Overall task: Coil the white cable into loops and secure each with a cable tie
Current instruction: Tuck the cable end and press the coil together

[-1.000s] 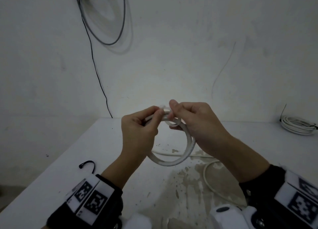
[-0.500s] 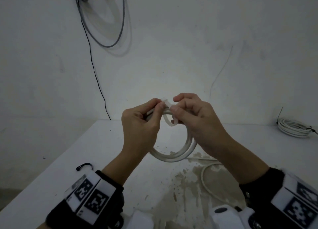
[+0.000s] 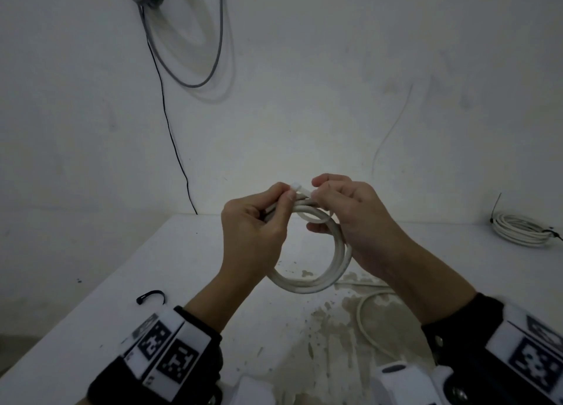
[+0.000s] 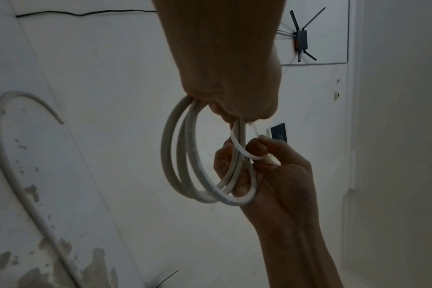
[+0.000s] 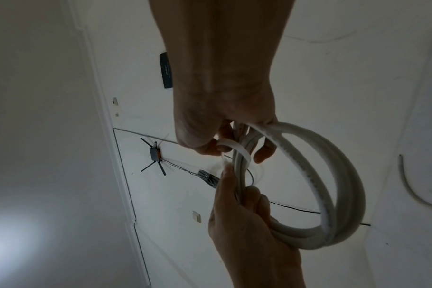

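I hold a white cable coil (image 3: 307, 284) upright above the white table (image 3: 128, 283). My left hand (image 3: 285, 199) grips the top of the coil and pinches the head of the white cable tie (image 3: 297, 187). My right hand (image 3: 316, 191) pinches the tie's strap, with its lower fingers through the coil. In the left wrist view the tie (image 4: 242, 153) loops loosely round the coil's strands (image 4: 175, 155), and the right hand (image 4: 266, 155) holds it. The right wrist view shows the strap (image 5: 236, 150) crossing the bundle (image 5: 338, 185) above the left hand (image 5: 237, 204).
The cable's loose tail (image 3: 364, 316) curves over the stained tabletop below the coil. A black cable tie (image 3: 150, 296) lies at the left. Another tied white coil (image 3: 522, 229) sits at the far right. A black wire (image 3: 170, 136) hangs down the wall.
Both hands lifted the coil a little off the table. The right fingers shifted from over the coil's top to the tie strap, which now loops round the strands.
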Available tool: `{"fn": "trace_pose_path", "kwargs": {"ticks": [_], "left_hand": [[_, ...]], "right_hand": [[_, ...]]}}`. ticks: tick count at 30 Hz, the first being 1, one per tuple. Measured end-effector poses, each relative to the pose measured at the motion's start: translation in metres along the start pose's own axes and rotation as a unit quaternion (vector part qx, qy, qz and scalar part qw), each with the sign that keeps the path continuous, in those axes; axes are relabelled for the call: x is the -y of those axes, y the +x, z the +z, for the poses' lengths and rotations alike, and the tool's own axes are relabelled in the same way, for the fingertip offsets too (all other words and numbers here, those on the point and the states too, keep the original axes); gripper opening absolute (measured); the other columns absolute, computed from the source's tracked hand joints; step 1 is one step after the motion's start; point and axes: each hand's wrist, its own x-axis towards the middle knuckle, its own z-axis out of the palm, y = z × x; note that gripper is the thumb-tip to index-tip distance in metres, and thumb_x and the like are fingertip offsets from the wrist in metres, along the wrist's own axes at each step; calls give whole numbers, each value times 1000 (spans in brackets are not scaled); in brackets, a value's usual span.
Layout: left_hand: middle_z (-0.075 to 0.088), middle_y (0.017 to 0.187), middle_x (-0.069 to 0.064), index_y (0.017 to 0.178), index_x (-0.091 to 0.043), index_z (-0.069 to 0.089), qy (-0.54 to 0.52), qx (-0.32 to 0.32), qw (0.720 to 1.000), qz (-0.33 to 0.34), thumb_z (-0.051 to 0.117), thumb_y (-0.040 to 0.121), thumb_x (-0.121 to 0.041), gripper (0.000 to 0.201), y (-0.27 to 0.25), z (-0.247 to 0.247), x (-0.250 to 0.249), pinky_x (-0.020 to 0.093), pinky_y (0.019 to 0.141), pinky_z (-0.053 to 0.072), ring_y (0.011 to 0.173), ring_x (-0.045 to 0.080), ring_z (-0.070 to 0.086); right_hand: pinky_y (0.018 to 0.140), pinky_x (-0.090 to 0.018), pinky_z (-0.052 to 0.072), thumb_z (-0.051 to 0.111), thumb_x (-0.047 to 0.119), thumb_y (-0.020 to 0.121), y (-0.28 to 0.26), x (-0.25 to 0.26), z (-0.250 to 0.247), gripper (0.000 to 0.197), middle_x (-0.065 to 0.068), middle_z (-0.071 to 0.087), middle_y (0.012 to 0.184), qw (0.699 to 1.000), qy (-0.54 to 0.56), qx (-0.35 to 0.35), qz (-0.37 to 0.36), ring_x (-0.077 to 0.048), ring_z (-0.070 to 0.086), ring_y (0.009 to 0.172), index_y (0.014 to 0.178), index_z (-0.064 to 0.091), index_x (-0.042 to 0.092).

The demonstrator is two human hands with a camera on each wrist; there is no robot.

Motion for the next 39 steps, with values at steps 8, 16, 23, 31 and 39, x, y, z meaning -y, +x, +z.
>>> {"fn": "trace_pose_path", "kwargs": {"ticks": [8,16,23,31,39], "left_hand": [[62,51,8,90,-25,70,-2,-12,999,-43,63,85,-5,21,3,-2,3,34,41,41,39,22,44],[46,41,-6,87,-15,72,-105,-7,985,-135,58,88,-3,18,3,-2,1,18,37,31,36,9,33],[47,41,-2,92,-10,70,-142,94,964,-205,50,93,-7,20,1,-8,1,18,37,32,35,9,37],[66,58,-1,110,-14,65,-83,220,953,-192,41,96,-8,28,11,-17,-3,18,55,51,52,12,62],[52,67,-9,123,-17,53,100,282,954,-31,47,94,-8,31,2,-18,7,11,59,45,61,-1,52]], "right_hand": [[81,-32,57,52,20,94,3,-12,-8,13,-2,65,101,998,-1,46,-40,-13,64,91,94,63,13],[67,-21,53,42,5,94,4,-51,-8,33,-12,58,102,877,-361,5,-317,-7,53,75,126,50,-2],[61,-21,41,36,10,96,6,-52,-13,29,-8,55,85,860,-398,11,-320,-19,50,65,116,54,1],[44,-30,43,36,15,92,8,-43,-19,34,-9,49,71,833,-436,12,-341,-22,46,50,114,57,-1],[43,-27,41,36,14,91,6,-45,-18,33,-9,50,67,841,-419,1,-341,-21,44,49,108,59,-3]]}}
